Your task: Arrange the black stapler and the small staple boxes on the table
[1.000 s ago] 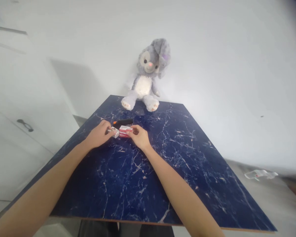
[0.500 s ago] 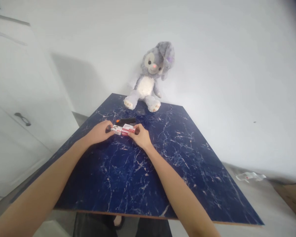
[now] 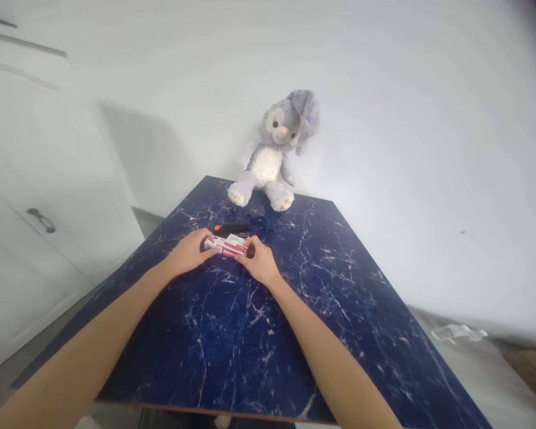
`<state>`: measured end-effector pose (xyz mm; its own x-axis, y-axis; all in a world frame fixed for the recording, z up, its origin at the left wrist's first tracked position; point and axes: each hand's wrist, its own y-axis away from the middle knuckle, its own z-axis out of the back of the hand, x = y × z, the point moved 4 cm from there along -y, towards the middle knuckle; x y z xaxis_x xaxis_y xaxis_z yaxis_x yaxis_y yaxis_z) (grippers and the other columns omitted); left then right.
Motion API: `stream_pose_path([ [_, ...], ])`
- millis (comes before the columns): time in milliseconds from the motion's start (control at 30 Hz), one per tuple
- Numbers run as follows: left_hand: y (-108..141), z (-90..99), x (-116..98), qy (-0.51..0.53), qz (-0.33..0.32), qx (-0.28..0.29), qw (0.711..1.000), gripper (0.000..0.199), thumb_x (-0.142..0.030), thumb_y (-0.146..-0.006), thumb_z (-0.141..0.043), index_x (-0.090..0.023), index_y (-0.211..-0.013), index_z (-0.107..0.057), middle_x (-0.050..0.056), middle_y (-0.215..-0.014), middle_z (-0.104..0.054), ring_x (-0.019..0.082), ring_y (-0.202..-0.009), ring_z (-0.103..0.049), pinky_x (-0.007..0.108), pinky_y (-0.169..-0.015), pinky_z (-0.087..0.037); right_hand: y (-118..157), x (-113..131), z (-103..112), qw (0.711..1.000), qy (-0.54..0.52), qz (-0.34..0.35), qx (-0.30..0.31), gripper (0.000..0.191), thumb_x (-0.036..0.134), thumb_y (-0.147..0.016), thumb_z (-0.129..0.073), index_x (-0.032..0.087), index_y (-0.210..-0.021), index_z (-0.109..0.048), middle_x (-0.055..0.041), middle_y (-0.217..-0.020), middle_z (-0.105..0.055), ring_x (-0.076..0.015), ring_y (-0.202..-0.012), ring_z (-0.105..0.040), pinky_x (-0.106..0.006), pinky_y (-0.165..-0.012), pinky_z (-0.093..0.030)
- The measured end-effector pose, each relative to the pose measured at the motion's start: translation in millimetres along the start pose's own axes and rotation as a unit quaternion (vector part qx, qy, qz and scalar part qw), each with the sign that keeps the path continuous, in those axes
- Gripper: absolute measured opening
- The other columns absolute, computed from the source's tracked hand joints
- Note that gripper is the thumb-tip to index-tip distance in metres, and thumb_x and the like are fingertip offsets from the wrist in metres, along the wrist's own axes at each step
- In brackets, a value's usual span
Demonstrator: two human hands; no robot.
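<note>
My left hand (image 3: 192,250) pinches the left end of a small white box (image 3: 213,243) with dark and red print. My right hand (image 3: 259,261) grips small red-and-white boxes (image 3: 234,244), which appear stacked, by their right side, thumb in front and fingers behind. The two hands' boxes meet or nearly meet in the middle; the exact contact is too small to make out. Just behind them lies a black elongated object (image 3: 234,227) with an orange end. Part of each box is hidden by my fingers.
The dark blue marble-patterned table (image 3: 250,333) stands against a white wall. A grey plush toy (image 3: 268,155) sits at its far edge. On the left is a white cabinet (image 3: 36,262) with a dark handle. Clear plastic (image 3: 459,332) lies on the floor to the right.
The view has tilted up slightly, so everything sits lower in the picture. My left hand and its white box have come closer to the red-and-white boxes, with the boxes slightly turned.
</note>
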<state>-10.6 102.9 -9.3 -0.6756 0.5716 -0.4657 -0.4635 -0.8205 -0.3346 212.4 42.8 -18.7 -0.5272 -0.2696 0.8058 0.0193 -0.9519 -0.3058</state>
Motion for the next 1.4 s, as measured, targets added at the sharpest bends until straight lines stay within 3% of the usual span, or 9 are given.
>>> stream_pose_path([
  [267,0,-0.6,3,-0.005,0.003,-0.012,1.000,0.047,-0.050,-0.086,-0.064,-0.022,-0.124,-0.058,0.009,-0.121,-0.067,0.031,-0.111,-0.063,0.043,-0.096,-0.049,2,9,0,0.999,0.039,0.017,-0.009,0.025,0.031,-0.077,-0.073,0.024,-0.089,-0.052,0.0026,-0.088,-0.066,-0.0160,-0.073,-0.062,-0.029,-0.069,-0.051],
  [533,1,-11.6,10,-0.014,0.002,-0.007,1.000,0.076,-0.048,-0.087,-0.061,-0.018,-0.153,-0.038,0.014,-0.156,-0.044,0.034,-0.144,-0.040,0.048,-0.122,-0.030,-7,-2,1,1.000,-0.006,-0.010,0.010,0.030,0.037,-0.076,-0.077,0.025,-0.091,-0.054,0.0042,-0.084,-0.068,-0.0160,-0.070,-0.064,-0.029,-0.068,-0.052],
  [767,-2,-6.9,3,-0.018,0.000,-0.017,1.000,0.064,-0.046,-0.088,-0.060,-0.020,-0.146,-0.048,0.012,-0.150,-0.050,0.032,-0.136,-0.050,0.046,-0.116,-0.040,-1,3,-2,0.996,0.053,0.067,-0.026,0.023,0.023,-0.077,-0.072,0.025,-0.095,-0.057,-0.0010,-0.098,-0.065,-0.0180,-0.079,-0.064,-0.033,-0.078,-0.055],
  [933,-3,-5.8,-1,-0.018,-0.012,-0.011,1.000,0.055,-0.044,-0.090,-0.057,-0.021,-0.140,-0.055,0.011,-0.145,-0.055,0.030,-0.130,-0.054,0.043,-0.113,-0.043,-3,-2,-4,0.997,-0.011,0.062,-0.036,0.024,0.019,-0.077,-0.066,0.025,-0.100,-0.060,-0.0036,-0.108,-0.063,-0.0178,-0.089,-0.066,-0.034,-0.085,-0.058],
  [1033,-3,-3.2,4,-0.017,0.032,-0.011,0.999,0.067,-0.047,-0.086,-0.063,-0.019,-0.145,-0.049,0.012,-0.139,-0.061,0.032,-0.120,-0.062,0.044,-0.108,-0.047,-7,-14,-4,0.990,-0.137,0.014,-0.011,0.027,0.020,-0.074,-0.065,0.024,-0.100,-0.060,-0.0040,-0.108,-0.066,-0.0193,-0.097,-0.069,-0.033,-0.086,-0.059],
  [1133,-3,0.0,10,0.018,0.076,0.010,0.997,0.087,-0.052,-0.082,-0.068,-0.019,-0.155,-0.035,0.013,-0.139,-0.061,0.030,-0.106,-0.069,0.043,-0.099,-0.053,-15,-32,3,0.971,-0.217,-0.065,-0.070,0.027,0.022,-0.074,-0.059,0.022,-0.100,-0.056,-0.0058,-0.107,-0.069,-0.0208,-0.098,-0.070,-0.035,-0.086,-0.059],
  [1233,-2,0.3,9,-0.009,0.041,0.014,0.999,0.089,-0.054,-0.079,-0.070,-0.020,-0.155,-0.036,0.014,-0.151,-0.051,0.036,-0.127,-0.058,0.047,-0.109,-0.045,-29,-43,10,0.966,-0.209,-0.086,-0.128,0.030,0.019,-0.073,-0.052,0.021,-0.103,-0.054,-0.0087,-0.113,-0.068,-0.0211,-0.102,-0.069,-0.038,-0.091,-0.058],
  [1300,-2,-4.1,6,-0.042,0.010,0.018,0.999,0.085,-0.054,-0.081,-0.069,-0.019,-0.152,-0.040,0.015,-0.153,-0.047,0.038,-0.139,-0.045,0.051,-0.116,-0.036,-39,-44,8,0.970,-0.202,-0.074,-0.116,0.038,0.015,-0.069,-0.053,0.021,-0.106,-0.055,-0.0077,-0.115,-0.069,-0.0202,-0.104,-0.068,-0.038,-0.095,-0.056],
  [1400,-2,-12.9,4,-0.052,0.019,0.022,0.998,0.080,-0.053,-0.086,-0.064,-0.017,-0.152,-0.039,0.017,-0.148,-0.052,0.039,-0.137,-0.046,0.052,-0.114,-0.036,-48,-40,3,0.977,-0.195,-0.051,-0.064,0.050,0.010,-0.064,-0.054,0.023,-0.112,-0.058,-0.0037,-0.107,-0.072,-0.0180,-0.100,-0.069,-0.037,-0.098,-0.055],
])
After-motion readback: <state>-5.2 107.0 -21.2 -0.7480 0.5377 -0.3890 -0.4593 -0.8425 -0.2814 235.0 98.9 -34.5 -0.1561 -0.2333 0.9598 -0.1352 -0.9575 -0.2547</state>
